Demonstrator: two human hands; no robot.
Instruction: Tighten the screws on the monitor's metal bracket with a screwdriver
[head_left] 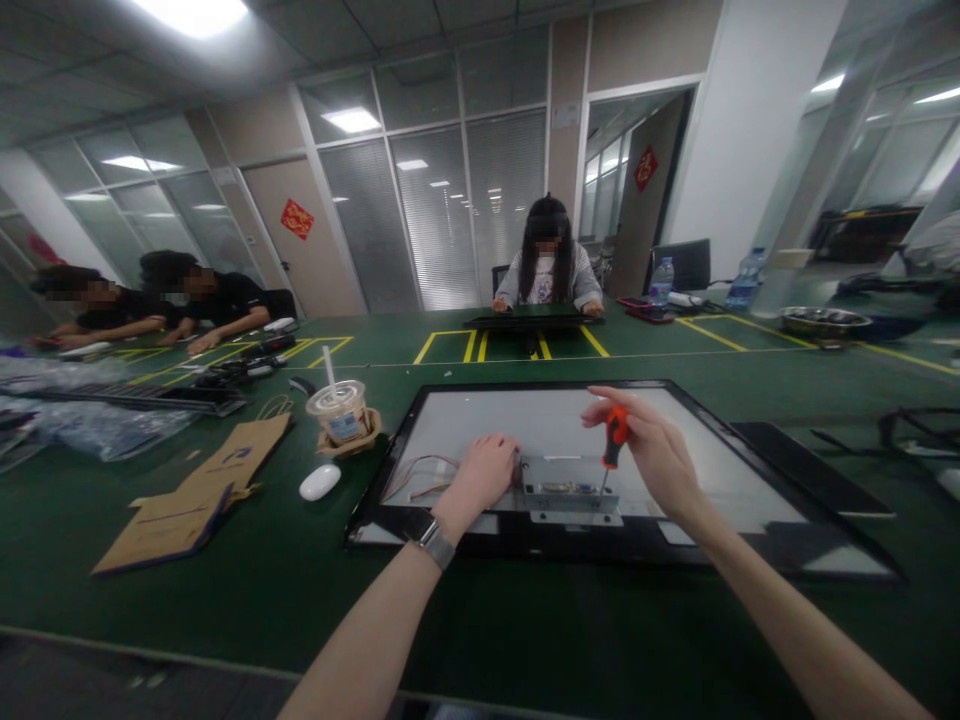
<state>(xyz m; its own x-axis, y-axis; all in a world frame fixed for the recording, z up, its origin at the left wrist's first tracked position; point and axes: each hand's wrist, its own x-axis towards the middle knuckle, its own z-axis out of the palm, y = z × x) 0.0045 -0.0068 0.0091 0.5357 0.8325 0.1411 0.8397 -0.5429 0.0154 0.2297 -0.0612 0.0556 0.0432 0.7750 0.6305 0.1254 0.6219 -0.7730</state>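
Your right hand (660,450) is gripping a screwdriver (616,432) with a smooth red-orange handle marked with black; its slim metal shaft points down, slightly tilted, to the right end of a metal box (559,503). Whether the tip sits in a screw is too small to tell. Your left hand (487,468) lies palm down with its fingers together at the box's left end; you cannot tell from here whether it grips or only presses. A watch (429,535) with a grey band circles that wrist. The box is grey, long and low, with small connectors along it and a flat flange toward you, and it sits between your hands near the middle of the panel's near edge. The panel (480,412) is a broad, flat rectangle, dull whitish inside a black border, lying along the bench's near edge. Thin loose wires (427,472) curl over its left part. Left of the panel, on the green bench (247,620), are a rounded white mouse (320,482), a lidded plastic cup (341,412) in a brown cardboard carrier (356,443), and a creased paper bag (202,490). A thin black slab (814,468) lies by the panel's right edge.
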